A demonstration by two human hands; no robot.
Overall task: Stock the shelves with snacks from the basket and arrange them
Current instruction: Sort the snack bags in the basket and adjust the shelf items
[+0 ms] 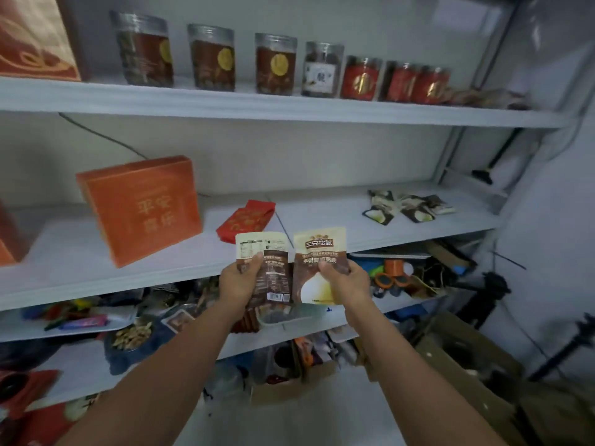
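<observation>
My left hand grips a brown and cream snack pouch that shows its printed back. Beside it, my right hand grips a matching pouch with its front label facing me. Both pouches are held upright, side by side, just in front of the edge of the middle shelf. On that shelf lie a red packet near the middle and several dark pouches at the right. No basket is clearly visible.
An orange box stands on the middle shelf at left. Several jars line the top shelf. Lower shelves hold mixed clutter and a bowl of nuts. Cardboard boxes sit on the floor at right.
</observation>
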